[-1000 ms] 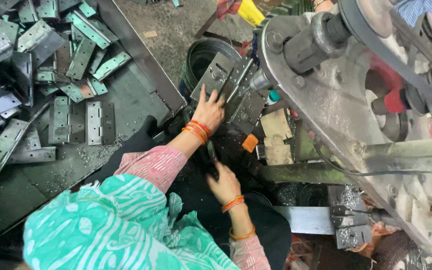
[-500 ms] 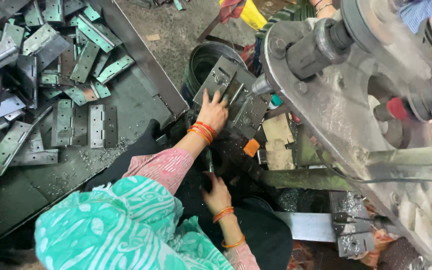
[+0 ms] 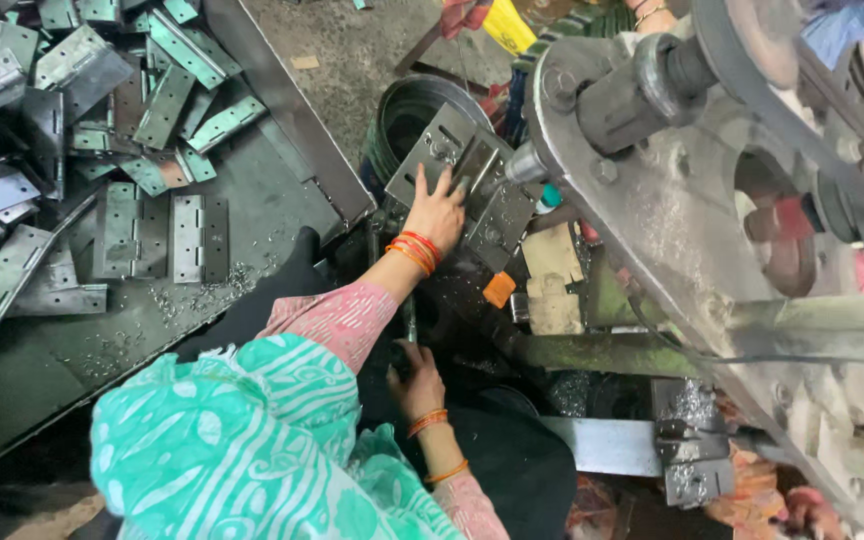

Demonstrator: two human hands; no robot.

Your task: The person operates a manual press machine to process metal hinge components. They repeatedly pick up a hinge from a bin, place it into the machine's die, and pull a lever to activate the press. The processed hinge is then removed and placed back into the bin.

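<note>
My left hand [image 3: 436,212] lies flat, fingers spread, on a grey metal hinge plate [image 3: 447,150] propped against the front of a big grey press machine [image 3: 672,210]. Orange bangles ring that wrist. My right hand [image 3: 416,378] is lower and nearer my body, closed around a thin dark handle [image 3: 410,325] that rises from the shadow below the machine. A teal patterned scarf [image 3: 232,440] and pink sleeves cover my arms.
A dark tray table [image 3: 282,150] on the left holds several loose grey hinges [image 3: 132,130], with metal shavings beside them. A dark round bucket [image 3: 422,105] stands behind the plate. Another person's hand [image 3: 652,10] shows at the top edge, and more cloth and fingers sit at the bottom right [image 3: 802,505].
My right hand has slid slightly left and lower along the handle. My left hand has stayed on the hinge plate.
</note>
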